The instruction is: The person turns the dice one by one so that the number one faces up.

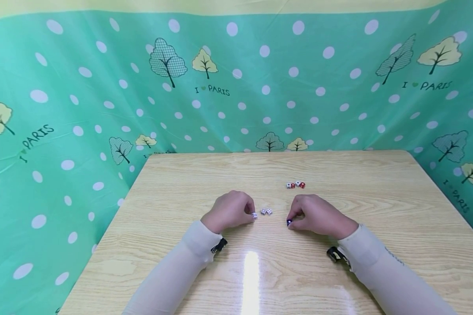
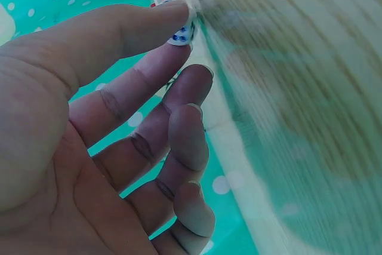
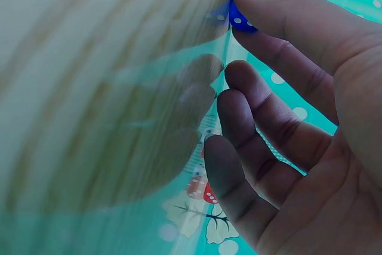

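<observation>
Between thumb and index finger, my left hand point(image 1: 230, 211) pinches a white die point(image 1: 254, 215) at the tabletop. Blue pips show on that white die point(image 2: 180, 37) in the left wrist view, and the thumb covers part of it. My right hand point(image 1: 319, 214) pinches a dark blue die point(image 1: 289, 222) with white pips, its thumb and index finger on the sides. Two white dice point(image 1: 266, 211) lie side by side between the hands, nearer the left one. In the right wrist view the blue die point(image 3: 242, 21) is partly behind the thumb.
Farther back on the wooden table point(image 1: 351, 175), several red and white dice point(image 1: 293, 186) form a short row. A green polka-dot curtain point(image 1: 236, 87) hangs behind the table and along its sides. Light glares off the tabletop between the forearms.
</observation>
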`<state>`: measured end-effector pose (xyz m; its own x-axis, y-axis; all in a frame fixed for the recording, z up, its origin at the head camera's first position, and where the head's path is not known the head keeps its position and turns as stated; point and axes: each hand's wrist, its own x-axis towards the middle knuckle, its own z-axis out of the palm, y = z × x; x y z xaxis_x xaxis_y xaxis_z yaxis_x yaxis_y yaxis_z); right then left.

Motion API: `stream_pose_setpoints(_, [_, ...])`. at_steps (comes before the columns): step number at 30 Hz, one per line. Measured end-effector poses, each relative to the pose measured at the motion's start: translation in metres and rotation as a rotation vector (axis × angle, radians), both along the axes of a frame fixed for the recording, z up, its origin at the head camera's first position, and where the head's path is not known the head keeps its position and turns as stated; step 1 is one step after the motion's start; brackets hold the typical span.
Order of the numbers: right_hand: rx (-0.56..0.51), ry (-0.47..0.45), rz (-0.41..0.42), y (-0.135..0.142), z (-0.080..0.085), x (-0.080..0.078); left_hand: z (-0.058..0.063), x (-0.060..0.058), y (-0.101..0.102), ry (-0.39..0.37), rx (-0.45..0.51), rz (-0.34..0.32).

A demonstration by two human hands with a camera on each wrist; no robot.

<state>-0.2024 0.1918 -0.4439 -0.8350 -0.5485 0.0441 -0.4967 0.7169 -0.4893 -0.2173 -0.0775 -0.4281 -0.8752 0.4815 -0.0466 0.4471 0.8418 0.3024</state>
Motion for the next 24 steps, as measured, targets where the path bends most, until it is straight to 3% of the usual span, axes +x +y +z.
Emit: stream_pose_setpoints(24, [0.005,-0.007,-0.019,-0.0004,0.0002,-0.0002,-0.0043,-0.0034,-0.0029,-0.030,0.024,-0.022])
